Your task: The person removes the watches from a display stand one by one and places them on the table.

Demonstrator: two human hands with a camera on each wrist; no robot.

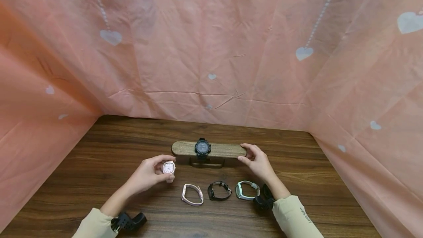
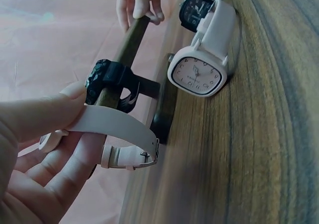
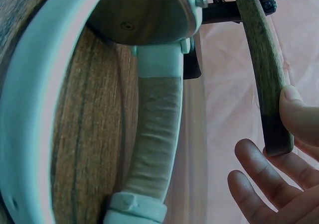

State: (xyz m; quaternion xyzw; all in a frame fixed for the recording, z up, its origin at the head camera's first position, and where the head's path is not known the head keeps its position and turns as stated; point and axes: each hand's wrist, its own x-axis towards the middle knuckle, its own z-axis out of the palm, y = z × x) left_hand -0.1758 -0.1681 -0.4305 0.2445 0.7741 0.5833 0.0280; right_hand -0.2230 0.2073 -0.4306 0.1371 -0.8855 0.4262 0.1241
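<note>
My left hand (image 1: pixel 148 173) holds a pale watch (image 1: pixel 168 167) with a squarish face, just off the left end of a wooden watch stand (image 1: pixel 228 150). In the left wrist view, its white strap (image 2: pixel 117 122) is buckled into a loop beside the bar's end. A black watch (image 1: pixel 202 147) sits around the bar, left of its middle. At the bar's right end, my right hand (image 1: pixel 261 162) pinches it between thumb and fingers, as the right wrist view also shows at the bar's tip (image 3: pixel 276 134).
In front of the stand, a pale pink watch (image 1: pixel 201 195), a black watch (image 1: pixel 211 193) and a mint green watch (image 1: pixel 238 190) stand in a row on the wooden table (image 1: pixel 132 139). A pink curtain (image 1: pixel 211 54) with white hearts encloses the back and sides.
</note>
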